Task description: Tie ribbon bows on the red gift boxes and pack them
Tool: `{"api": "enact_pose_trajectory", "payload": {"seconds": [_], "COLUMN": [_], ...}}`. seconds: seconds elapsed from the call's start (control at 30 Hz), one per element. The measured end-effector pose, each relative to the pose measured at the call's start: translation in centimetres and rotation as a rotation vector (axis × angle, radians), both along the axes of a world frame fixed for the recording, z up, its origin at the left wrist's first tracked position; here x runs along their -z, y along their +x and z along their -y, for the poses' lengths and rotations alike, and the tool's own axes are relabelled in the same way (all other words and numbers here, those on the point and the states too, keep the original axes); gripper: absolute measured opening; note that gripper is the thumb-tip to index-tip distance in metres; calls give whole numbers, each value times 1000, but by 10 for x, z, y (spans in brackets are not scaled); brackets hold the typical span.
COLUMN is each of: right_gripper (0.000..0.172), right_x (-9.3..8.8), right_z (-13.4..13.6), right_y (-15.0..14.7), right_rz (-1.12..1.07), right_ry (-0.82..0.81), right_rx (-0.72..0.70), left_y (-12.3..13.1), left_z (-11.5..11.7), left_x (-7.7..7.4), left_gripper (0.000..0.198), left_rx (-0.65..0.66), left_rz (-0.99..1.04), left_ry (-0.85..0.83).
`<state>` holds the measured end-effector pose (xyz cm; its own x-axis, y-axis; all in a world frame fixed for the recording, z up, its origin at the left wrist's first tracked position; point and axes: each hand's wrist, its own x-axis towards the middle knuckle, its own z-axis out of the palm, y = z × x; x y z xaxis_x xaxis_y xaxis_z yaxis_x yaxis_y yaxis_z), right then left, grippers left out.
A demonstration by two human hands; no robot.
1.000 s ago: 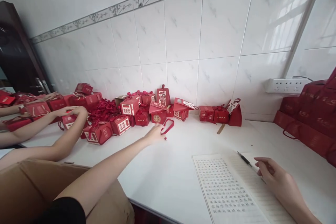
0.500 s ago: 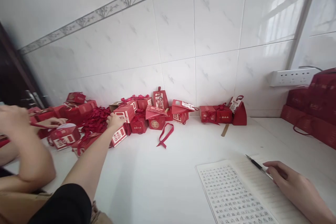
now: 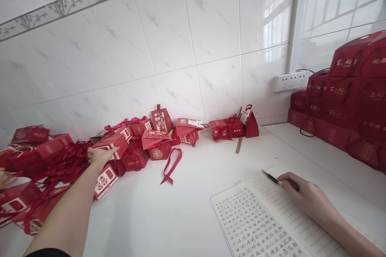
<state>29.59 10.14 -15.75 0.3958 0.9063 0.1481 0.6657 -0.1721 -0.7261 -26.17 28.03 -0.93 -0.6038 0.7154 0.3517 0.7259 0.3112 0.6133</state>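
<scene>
My left hand (image 3: pixel 100 157), at the end of an outstretched arm, grips the near side of a red gift box (image 3: pixel 117 139) on the pile. Its fingers are partly hidden. Below that box lies another with a white printed panel (image 3: pixel 106 181). My right hand (image 3: pixel 306 196) holds a black and silver pen (image 3: pixel 270 177), its tip pointing up and left, above the ruled right page of an open notebook (image 3: pixel 250 213). Rows of handwriting cover the left page. A loose red ribbon (image 3: pixel 171 166) lies on the table between my hands.
Red bags or boxes (image 3: pixel 331 104) are stacked at the right, near a white power strip (image 3: pixel 291 81). More small red boxes (image 3: pixel 229 128) line the tiled wall. A heap of dark red ribbons (image 3: pixel 70 158) lies left. Another person's hand (image 3: pixel 6 178) shows at the left edge.
The view has swung to the right, so more of the red stack shows and less of the other person. My left hand stays on the box; my right hand still holds the pen.
</scene>
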Motion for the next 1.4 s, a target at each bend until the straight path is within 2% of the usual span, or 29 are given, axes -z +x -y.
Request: {"api": "enact_pose_trajectory", "payload": {"seconds": [0.1, 0.2, 0.27, 0.33, 0.43, 0.53, 0.6, 0.67, 0.8, 0.9, 0.97, 1.03, 1.1, 1.2, 1.3, 1.4], "right_gripper": [37, 34, 32, 30, 29, 30, 30, 31, 30, 32, 35, 35, 35, 36, 35, 32], "right_x": [-2, -6, -8, -10, -13, -18, -20, -22, -23, -26, -29, -34, -40, -48, -54, -57], "right_z": [1, 3, 4, 5, 7, 11, 15, 20, 31, 42, 54, 69, 84, 102, 111, 117], "right_y": [-2, -4, -5, -5, -7, -10, -12, -13, -14, -21, -31, -48, -69, -98, -119, -132], "right_rz": [-9, -9, -1, 9, 10, -4, 3, 24, 37, 21, 18, 8, -50, -138, -203, -178], "right_ry": [5, 24, 41, 57, 62, 31, 19, 12, 60, 227, 276, 288, 341, 342, 328, 398], "right_rx": [-4, -30, -36, -44, -57, -72, -77, -77, -72, -59, -77, -158, -307, -455, -484, -456], "left_y": [5, 14, 20, 24, 33, 57, 84, 118, 181, 213, 226, 233, 235, 232, 223, 215], "left_z": [3, 15, 27, 42, 69, 105, 133, 163, 222, 265, 290, 308, 315, 302, 276, 260], "left_x": [-4, -6, -8, -10, -13, -13, -9, 2, 49, 79, 80, 67, 48, 29, 31, 43], "left_gripper": [106, 105, 107, 105, 93, 92, 96, 97, 92, 87, 88, 81, 69, 45, 29, 28], "left_rx": [-93, -84, -60, -1, 176, 338, 400, 518, 770, 988, 1134, 1215, 1220, 1132, 1096, 1129], "left_rz": [101, 137, 93, -22, -344, -627, -681, -689, -722, -762, -747, -685, -619, -486, -322, -248], "left_ry": [37, 113, 200, 314, 455, 489, 424, 334, 212, -122, -261, -256, -191, -13, 91, -20]}}
